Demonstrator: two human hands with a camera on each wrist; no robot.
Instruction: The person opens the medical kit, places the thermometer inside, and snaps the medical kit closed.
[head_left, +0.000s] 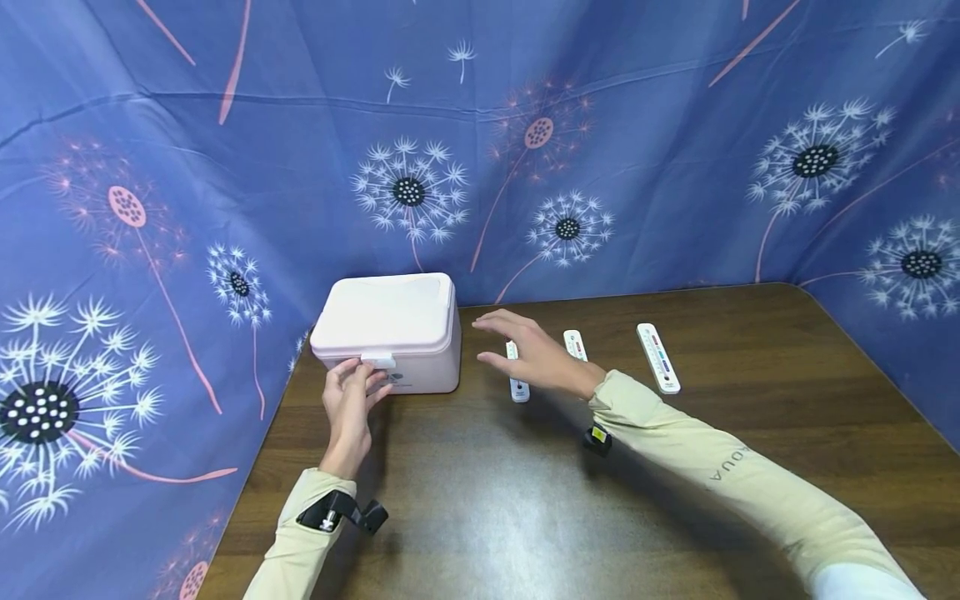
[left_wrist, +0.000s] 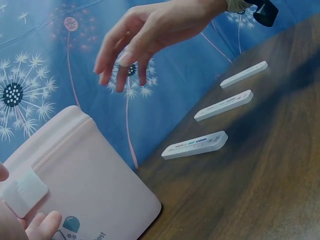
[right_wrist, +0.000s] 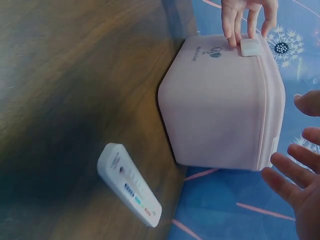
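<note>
A pale pink lidded box (head_left: 397, 321) stands at the table's back left, its lid down. On its front is a white latch (head_left: 378, 360), where the fingertips of my left hand (head_left: 349, 408) touch its edge and the box front. In the left wrist view, fingertips lie around the latch (left_wrist: 26, 192). My right hand (head_left: 536, 354) hovers to the right of the box, fingers spread and holding nothing. Beneath and beyond it lie three white test cassettes: one (head_left: 519, 389) partly covered by the hand, a second (head_left: 575, 344) partly hidden, and a third (head_left: 658, 358) in full view.
The dark wooden table (head_left: 480, 500) carries the box and cassettes. A blue cloth (head_left: 660, 150) with a dandelion print hangs behind and at both sides, close behind the box. A black wrist device (head_left: 330, 510) is on the left sleeve.
</note>
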